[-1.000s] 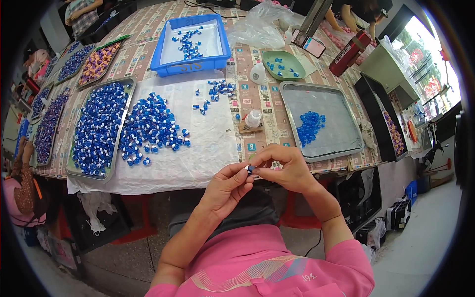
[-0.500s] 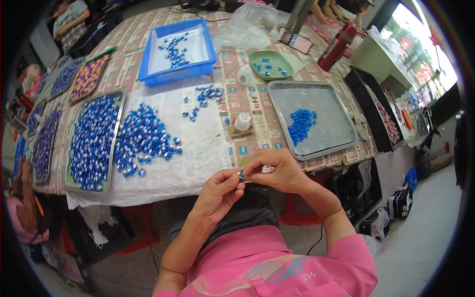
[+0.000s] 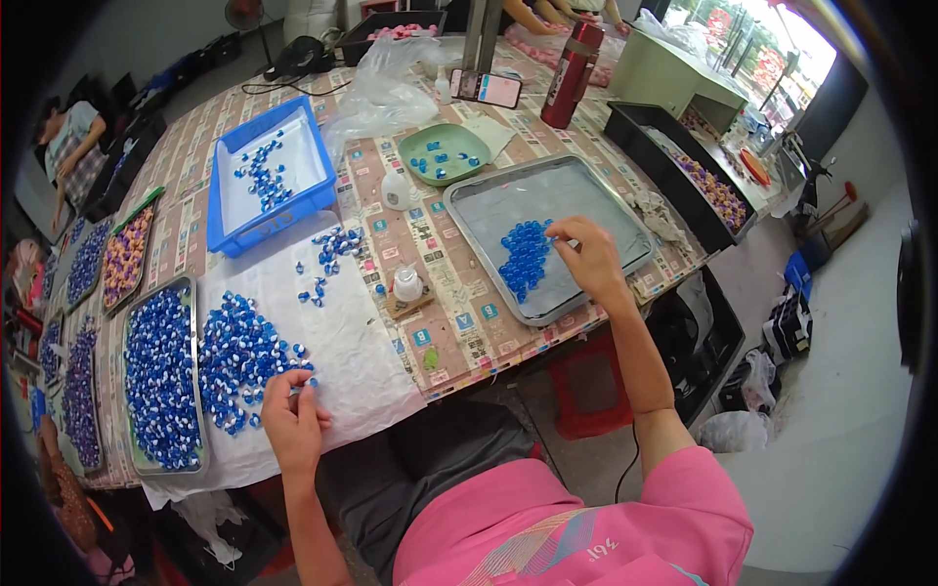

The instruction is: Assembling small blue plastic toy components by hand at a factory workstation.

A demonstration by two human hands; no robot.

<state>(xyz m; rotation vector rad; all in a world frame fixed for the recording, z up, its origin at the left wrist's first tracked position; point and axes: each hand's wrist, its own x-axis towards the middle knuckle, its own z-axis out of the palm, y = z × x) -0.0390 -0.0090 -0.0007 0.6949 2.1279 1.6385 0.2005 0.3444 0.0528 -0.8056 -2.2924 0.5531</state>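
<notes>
Blue beads are sitting in two spots you're working: a loose heap of blue-and-white pieces (image 3: 239, 356) on the white sheet (image 3: 362, 342), and a small cluster of blue beads (image 3: 526, 259) in the metal tray (image 3: 586, 186) on the right. Your left hand (image 3: 291, 415) is resting at the heap's near edge, fingers curled & pinching at a piece; can't tell if it's actually gripping one. Your right hand (image 3: 586, 256) is reaching into the tray, fingertips bent down, touching the cluster's right side, nothing clearly held. Btwn the two, a small white bottle (image 3: 406, 283) is standing on the patterned surface (image 3: 459, 313). A blue bin (image 3: 264, 186) w/ more beads is lying further back.
</notes>
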